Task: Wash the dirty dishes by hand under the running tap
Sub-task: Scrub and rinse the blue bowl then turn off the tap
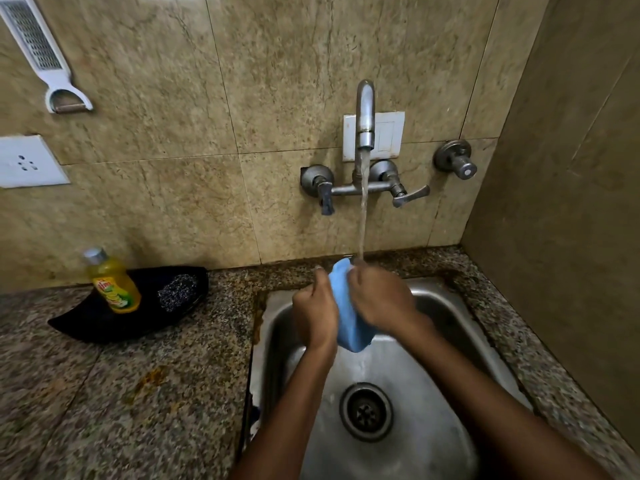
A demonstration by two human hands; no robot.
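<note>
From the head view, a light blue dish (346,313) is held over the steel sink (433,341), long axis running up and away, its top end under the tap (365,112) stream. The left hand (317,315) grips its left side, fingers curled; the right hand (379,299) clasps the other side (both forearms angle inward).

The sink (433,427) is brushed steel, dull and water-streaked, with a metal drain (366,411). The tap (365,112) is grey metal, tarnished. The counter (121,393) is speckled polished granite, stained brown near the sink edge. The wall (242,81) is glossy marbled beige tile. The bottle (112,282) is clear yellow plastic. The blue item (343,306) looks smooth and matt.
</note>
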